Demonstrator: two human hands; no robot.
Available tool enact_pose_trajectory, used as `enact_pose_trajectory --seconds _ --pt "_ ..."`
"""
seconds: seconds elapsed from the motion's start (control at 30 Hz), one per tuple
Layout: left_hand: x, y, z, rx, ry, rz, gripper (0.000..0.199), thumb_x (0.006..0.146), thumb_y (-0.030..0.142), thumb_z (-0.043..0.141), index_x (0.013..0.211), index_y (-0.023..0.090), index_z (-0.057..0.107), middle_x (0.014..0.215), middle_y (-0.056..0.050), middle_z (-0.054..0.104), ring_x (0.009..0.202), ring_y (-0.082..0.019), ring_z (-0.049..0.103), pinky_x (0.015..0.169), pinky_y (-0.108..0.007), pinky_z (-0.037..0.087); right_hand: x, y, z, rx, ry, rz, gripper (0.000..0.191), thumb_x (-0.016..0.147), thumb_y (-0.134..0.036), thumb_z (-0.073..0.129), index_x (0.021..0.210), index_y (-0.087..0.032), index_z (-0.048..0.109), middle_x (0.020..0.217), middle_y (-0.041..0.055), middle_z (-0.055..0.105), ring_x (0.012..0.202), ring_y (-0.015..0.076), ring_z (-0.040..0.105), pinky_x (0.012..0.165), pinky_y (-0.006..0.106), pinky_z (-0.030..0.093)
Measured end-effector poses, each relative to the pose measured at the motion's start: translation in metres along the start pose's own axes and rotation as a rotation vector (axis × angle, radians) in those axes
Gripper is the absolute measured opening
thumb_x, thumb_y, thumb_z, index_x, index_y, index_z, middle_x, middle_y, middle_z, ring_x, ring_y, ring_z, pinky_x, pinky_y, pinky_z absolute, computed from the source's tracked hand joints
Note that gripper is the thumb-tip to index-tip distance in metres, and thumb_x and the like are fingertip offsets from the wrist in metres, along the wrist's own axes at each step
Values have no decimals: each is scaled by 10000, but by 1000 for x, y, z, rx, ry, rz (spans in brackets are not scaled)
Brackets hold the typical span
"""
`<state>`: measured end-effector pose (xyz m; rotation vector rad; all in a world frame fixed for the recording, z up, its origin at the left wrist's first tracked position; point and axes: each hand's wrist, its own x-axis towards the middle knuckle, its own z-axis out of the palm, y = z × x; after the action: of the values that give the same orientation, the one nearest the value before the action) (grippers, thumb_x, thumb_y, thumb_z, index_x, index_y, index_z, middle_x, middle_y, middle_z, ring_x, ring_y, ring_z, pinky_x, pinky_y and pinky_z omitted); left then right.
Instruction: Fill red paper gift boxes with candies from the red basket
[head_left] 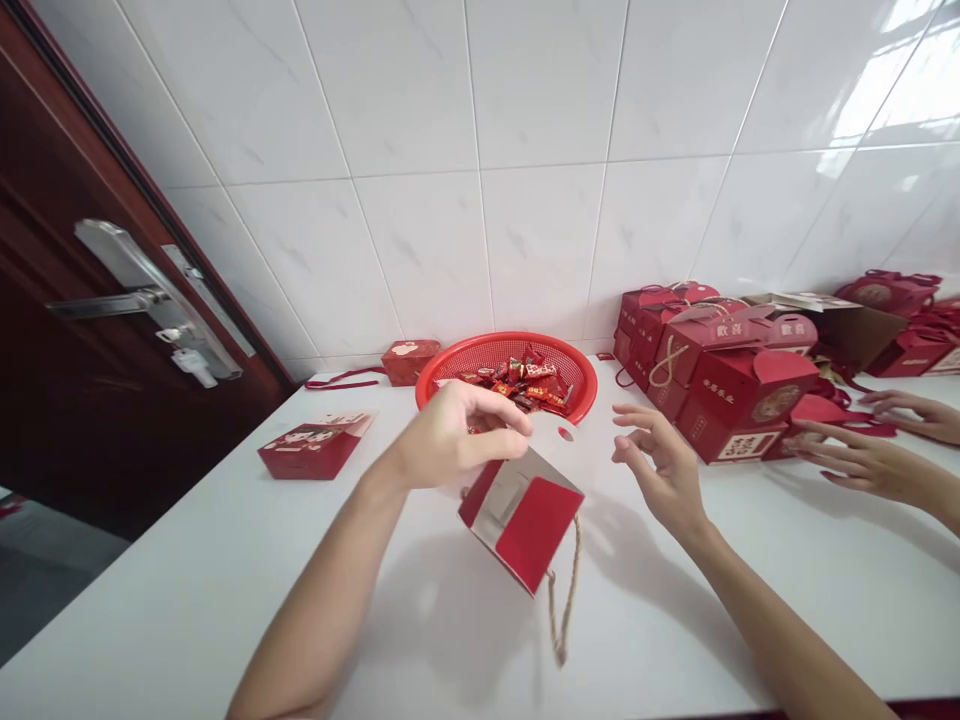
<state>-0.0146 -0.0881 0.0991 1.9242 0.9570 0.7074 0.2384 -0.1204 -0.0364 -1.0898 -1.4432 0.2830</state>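
Note:
My left hand (pixel 465 430) is closed on the top edge of a small red box (pixel 536 530), which is tilted above the white table. Its grey-white inner side shows, and a tan rope handle (pixel 566 610) dangles from it. To the right of the box, my right hand (pixel 664 465) is raised with fingers apart and holds nothing. Behind the box stands a round red plastic basket (pixel 581 385) with wrapped sweets (pixel 540 380) in it.
Stacked red boxes (pixel 742 400) stand at the right, beside another person's hands (pixel 862 465). A red box (pixel 315 445) lies at the left; a smaller one (pixel 410 362) sits near the tiled wall (pixel 405 230). A brown door (pixel 75 300) is at far left.

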Motion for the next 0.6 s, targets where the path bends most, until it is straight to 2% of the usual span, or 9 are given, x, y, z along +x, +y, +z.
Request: enact_pose_trajectory --seconds 0.07,0.2,0.3,0.4,0.5,0.6 --pt "6 -13 16 -8 -88 -43 216 639 309 679 768 162 771 778 -47 740 744 -196 645 670 -286 507 -1 -3 -3 60 -15 6 148 959 -353 587 1038 -240 639 1208 104 656 698 155 656 665 366 558" --pt "9 -34 28 61 -188 -127 250 695 275 633 856 155 782 834 -55 759 796 -216 675 691 -289 520 -2 -14 -10 95 -112 -148 213 974 -343 564 1147 -274 667 1296 105 619 1038 247 652 839 409 562" --pt "7 -41 27 134 -239 -193 324 736 243 592 976 148 789 849 -47 762 808 -210 683 705 -282 519 -6 -24 -8 15 -292 -279 269 980 -344 556 1207 -292 691 1476 102 494 1189 272 598 1000 459 511" --pt "6 -45 22 164 -305 -193 368 739 223 590 1050 149 775 906 -44 755 831 -209 673 728 -283 513 -11 -30 -1 -94 -495 -352 282 985 -376 560 1199 -287 721 1572 105 401 1365 322 480 1078 501 457" --pt "7 -51 16 168 -385 -127 359 729 204 593 1044 158 760 866 -26 719 811 -207 641 711 -283 497 -15 -29 4 -166 -617 -333 267 982 -408 571 1127 -271 749 1584 115 400 1415 343 427 1094 533 437" --pt "8 -59 12 164 -452 -85 375 726 187 577 1063 166 741 809 -10 676 756 -190 608 670 -278 476 -14 -29 1 -123 -649 -208 302 1008 -427 505 1019 -246 747 1572 109 428 1397 329 460 1063 508 480"
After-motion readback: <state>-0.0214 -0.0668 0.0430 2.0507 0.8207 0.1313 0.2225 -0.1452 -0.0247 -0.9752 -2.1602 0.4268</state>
